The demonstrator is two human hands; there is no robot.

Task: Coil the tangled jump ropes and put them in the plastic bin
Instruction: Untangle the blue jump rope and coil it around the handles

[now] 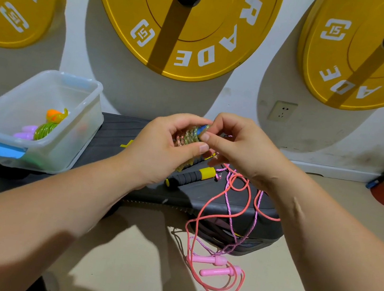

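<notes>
At the left end of the black step platform sits the clear plastic bin, overhanging the platform's left edge. It is near enough for a short reach. A green coiled rope with orange and purple handles already lies in it, so part of the job looks done.

Over the middle of the platform, the left hand cups a glittery yellow-green rope coil. Its fingers are curled round the loops and its thumb is pressed on top, probably to keep the turns from springing apart. The right hand meets it from the other side. Thumb and forefinger pinch the coil's upper end beside a small blue part, seemingly tucking or winding the last turn.

Below the hands, near the platform's front edge, lies a black foam handle with a yellow cap, untouched. Further right, a coral-pink rope and a thin purple braided rope spill over the platform's front right edge to the floor. They are crossed over each other, and two pink handles rest on the floor. These remain tangled and look to be the work left. Their crossings will likely need loosening before coiling.
</notes>
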